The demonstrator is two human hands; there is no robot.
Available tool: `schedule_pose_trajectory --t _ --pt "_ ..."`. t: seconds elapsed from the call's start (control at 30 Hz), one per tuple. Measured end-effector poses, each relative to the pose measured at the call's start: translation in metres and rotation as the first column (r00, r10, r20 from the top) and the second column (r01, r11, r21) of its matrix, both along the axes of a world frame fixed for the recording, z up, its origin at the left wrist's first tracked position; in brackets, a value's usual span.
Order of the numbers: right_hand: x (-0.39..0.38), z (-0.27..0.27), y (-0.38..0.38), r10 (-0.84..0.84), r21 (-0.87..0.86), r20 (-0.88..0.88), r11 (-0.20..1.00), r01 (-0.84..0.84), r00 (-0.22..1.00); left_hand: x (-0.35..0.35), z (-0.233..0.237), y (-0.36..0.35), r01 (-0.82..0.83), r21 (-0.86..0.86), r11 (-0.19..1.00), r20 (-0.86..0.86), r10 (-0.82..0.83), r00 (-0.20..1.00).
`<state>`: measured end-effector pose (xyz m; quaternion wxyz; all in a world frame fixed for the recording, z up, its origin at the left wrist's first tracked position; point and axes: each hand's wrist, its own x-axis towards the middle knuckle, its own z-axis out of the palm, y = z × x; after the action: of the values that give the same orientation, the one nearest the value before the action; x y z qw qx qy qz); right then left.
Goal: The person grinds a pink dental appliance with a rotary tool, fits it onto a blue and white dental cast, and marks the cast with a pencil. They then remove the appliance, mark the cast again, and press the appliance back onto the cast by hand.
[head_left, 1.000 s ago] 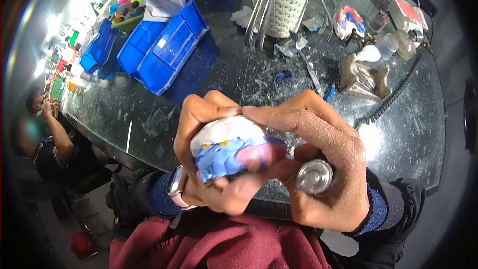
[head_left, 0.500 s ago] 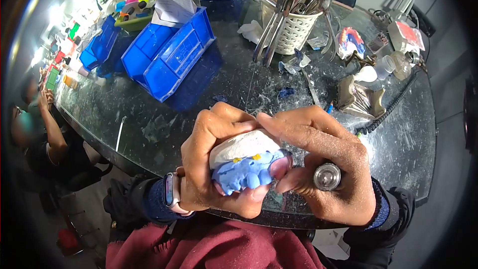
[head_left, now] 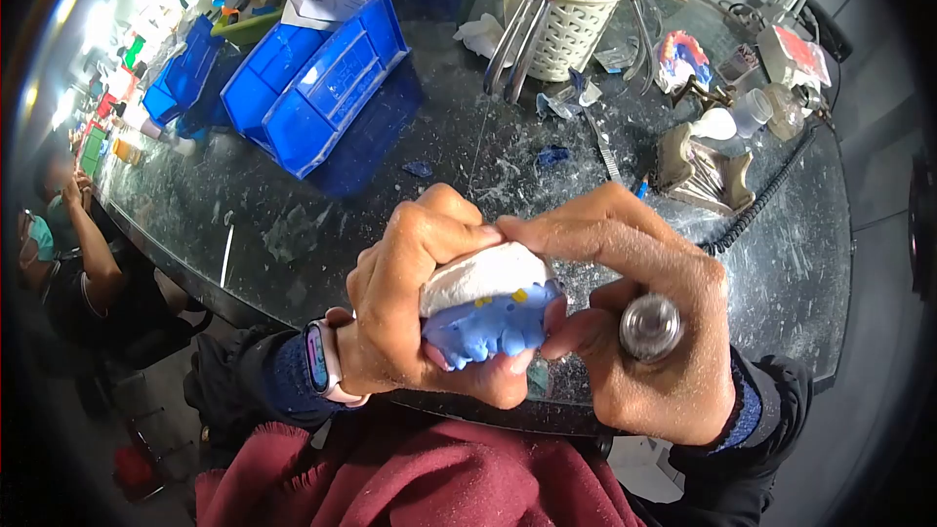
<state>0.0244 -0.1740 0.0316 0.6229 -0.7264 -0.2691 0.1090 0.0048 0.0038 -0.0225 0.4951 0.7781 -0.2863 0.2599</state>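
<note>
My left hand is wrapped round a dental model, with fingers over its top and the thumb underneath. The model has a white plaster base, a blue wax-like layer shaped into teeth, small yellow spots and pink at its sides. My right hand is closed round a cylindrical thing with a round, shiny, clear-looking end; the rest is hidden in the palm. At the model's right side, the index finger and thumb of that hand reach its edge. Pale dust coats both hands.
Blue bins stand at the back left, and a white basket of metal pliers-like tools at the back. On the right are a tool holder, a coiled cord and another dental model. A person sits far left.
The dental model has turned a little in my hands, so its blue teeth face more downward. The round end in my right hand has tilted. The whole view has shifted slightly.
</note>
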Motion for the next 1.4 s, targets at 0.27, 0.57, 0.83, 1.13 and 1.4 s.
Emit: schedule_pose_trajectory --t 0.27,0.57,0.83,1.13,1.4 --pt "0.004 -0.005 -0.001 -0.010 0.005 -0.008 1.000 0.010 1.000 0.003 0.000 0.000 -0.011 0.026 1.000 -0.009 0.011 1.000" --pt "0.019 0.006 -0.012 -0.011 -0.070 -0.257 0.997 -0.008 0.966 0.005 0.021 0.002 0.111 -0.457 0.883 -0.666 -0.422 0.615" --pt "0.023 0.004 -0.010 0.041 -0.151 -0.153 0.987 -0.064 0.987 0.006 0.028 0.007 0.060 -0.614 0.787 -0.771 -0.615 0.165" --pt "0.018 0.010 -0.006 0.278 -0.271 -0.070 0.919 -0.286 0.958 -0.004 0.029 0.003 0.335 -0.370 0.866 -0.830 -0.471 0.299" --pt "0.011 0.006 -0.001 0.297 -0.366 0.134 0.901 -0.231 0.945 -0.007 0.022 -0.002 0.300 -0.016 0.954 -0.651 -0.238 0.721"
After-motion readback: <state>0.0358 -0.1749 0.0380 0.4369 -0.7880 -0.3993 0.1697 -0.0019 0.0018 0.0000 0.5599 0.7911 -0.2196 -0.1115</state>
